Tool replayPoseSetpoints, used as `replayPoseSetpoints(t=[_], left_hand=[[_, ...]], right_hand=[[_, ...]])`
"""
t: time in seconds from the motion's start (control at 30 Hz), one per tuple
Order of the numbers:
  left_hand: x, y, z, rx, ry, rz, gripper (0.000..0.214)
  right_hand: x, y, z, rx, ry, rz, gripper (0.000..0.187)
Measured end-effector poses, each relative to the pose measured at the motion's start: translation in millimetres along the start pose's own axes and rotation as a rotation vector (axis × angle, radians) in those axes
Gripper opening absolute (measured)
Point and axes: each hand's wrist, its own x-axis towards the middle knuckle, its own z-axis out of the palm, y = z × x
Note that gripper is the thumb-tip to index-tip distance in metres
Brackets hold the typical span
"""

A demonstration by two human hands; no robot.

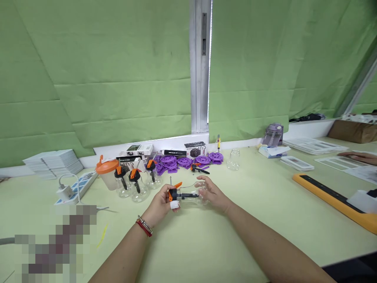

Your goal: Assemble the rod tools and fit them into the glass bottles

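Above the middle of the table, a transparent bulb-shaped bottle lies on its side between my hands, with a dark tube inside it. My left hand, a white wrap on one finger, is closed around the black and orange cap at the bottle's neck. The wide base is gripped by my right hand. Beyond them on the table lies a loose black and orange cap with a tube. Three capped bottles of the same kind stand upright to the left, and an uncapped transparent bottle is at the back right.
Purple wheel-shaped parts and small boxes line the back. An orange-lidded cup and a power strip are left. To the right lie an orange-and-black tool and another person's hand.
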Motion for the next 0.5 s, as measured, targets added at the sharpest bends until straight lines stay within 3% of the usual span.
replayPoseSetpoints(t=[0.17,0.27,0.4,0.5], left_hand=[[1.7,-4.7,-1.4,0.021,0.02,-0.002,0.051],[1.6,-5.1,-3.1,0.031,0.03,-0.004,0.05],[1.7,-2.9,-3.0,0.022,0.047,-0.01,0.052],[2.5,-2.5,-3.0,0.019,0.058,-0.003,0.053]], right_hand=[[0.7,-3.0,3.7,0.036,0.029,0.084,0.05],[-2.9,-6.2,-1.8,0.12,-0.026,0.114,0.052],[-7.1,-8.7,-9.4,0.231,-0.119,0.116,0.07],[-7.1,-8.9,-9.4,0.26,-0.124,0.171,0.068]])
